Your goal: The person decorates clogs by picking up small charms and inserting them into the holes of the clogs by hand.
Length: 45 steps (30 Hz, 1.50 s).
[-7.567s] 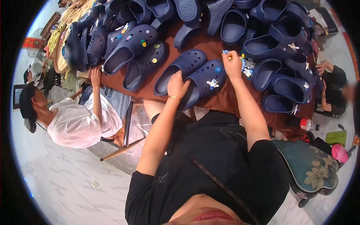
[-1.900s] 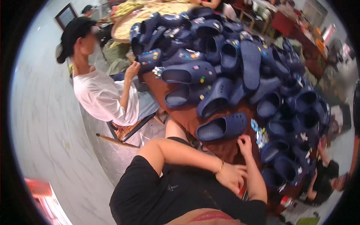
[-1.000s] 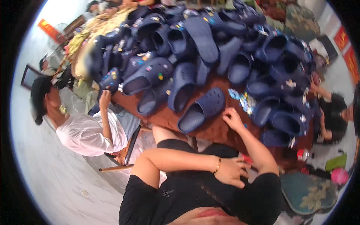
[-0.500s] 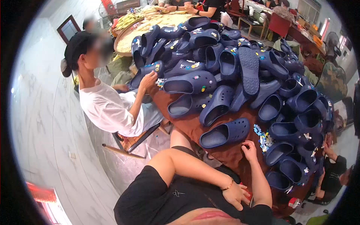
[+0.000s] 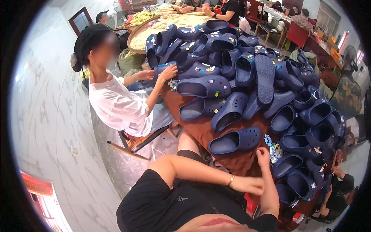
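Note:
A single navy clog [image 5: 235, 140] without charms lies nearest me on the brown cloth [image 5: 235, 161], its opening up. My right hand [image 5: 263, 157] is just below its toe end, fingers curled and thumb drawn in; anything between them is too small or hidden to name. Beside that hand is a small pile of colourful shoe charms [image 5: 274, 151]. My left hand [image 5: 249, 185], with a bracelet at the wrist, reaches across my body, fingers stretched against or just over my right forearm. It appears to hold nothing.
A large heap of navy clogs [image 5: 203, 86], many with charms, covers the table. To the left sits a co-worker in a white shirt [image 5: 116, 104], both hands at a clog. Another person [image 5: 338, 189] sits at the right. A round tray [image 5: 135, 44] stands behind.
My left hand has moved from my lap up to my right forearm. My right hand stays near the clog. The co-worker's far hand has come up to the clog, and the view has shifted slightly.

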Each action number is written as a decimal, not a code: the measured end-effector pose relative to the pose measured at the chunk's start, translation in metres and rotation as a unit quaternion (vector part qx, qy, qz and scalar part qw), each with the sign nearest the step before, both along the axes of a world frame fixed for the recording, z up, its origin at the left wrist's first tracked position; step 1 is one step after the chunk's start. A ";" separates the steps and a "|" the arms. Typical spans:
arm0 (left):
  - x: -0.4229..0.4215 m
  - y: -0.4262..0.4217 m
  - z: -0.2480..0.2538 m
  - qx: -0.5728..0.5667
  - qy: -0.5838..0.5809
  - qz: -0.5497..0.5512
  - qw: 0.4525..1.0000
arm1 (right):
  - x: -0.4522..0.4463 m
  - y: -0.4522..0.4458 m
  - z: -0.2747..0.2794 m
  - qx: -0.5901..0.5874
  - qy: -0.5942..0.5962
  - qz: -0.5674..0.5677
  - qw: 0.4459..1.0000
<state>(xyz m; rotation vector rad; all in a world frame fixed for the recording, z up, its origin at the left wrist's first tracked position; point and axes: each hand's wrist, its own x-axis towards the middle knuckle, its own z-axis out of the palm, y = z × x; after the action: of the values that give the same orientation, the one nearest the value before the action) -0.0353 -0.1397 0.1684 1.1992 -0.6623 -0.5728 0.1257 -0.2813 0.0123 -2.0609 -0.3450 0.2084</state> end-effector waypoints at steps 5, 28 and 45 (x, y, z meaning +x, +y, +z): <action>0.015 0.056 -0.043 0.257 -0.143 0.310 0.904 | 0.040 -0.001 0.030 -0.191 -0.325 -0.046 0.925; 0.076 0.087 -0.133 0.244 0.079 0.442 0.859 | 0.024 0.044 0.028 0.051 -0.057 -0.090 0.993; 0.084 0.087 -0.138 0.219 0.114 0.415 0.876 | 0.027 0.064 0.024 0.267 0.150 -0.226 0.925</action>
<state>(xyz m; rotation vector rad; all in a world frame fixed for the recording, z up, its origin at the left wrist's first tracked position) 0.0489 -0.0531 0.0307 1.6574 0.2329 -0.1155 0.1527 -0.2176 0.0363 -1.4836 0.2463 0.1249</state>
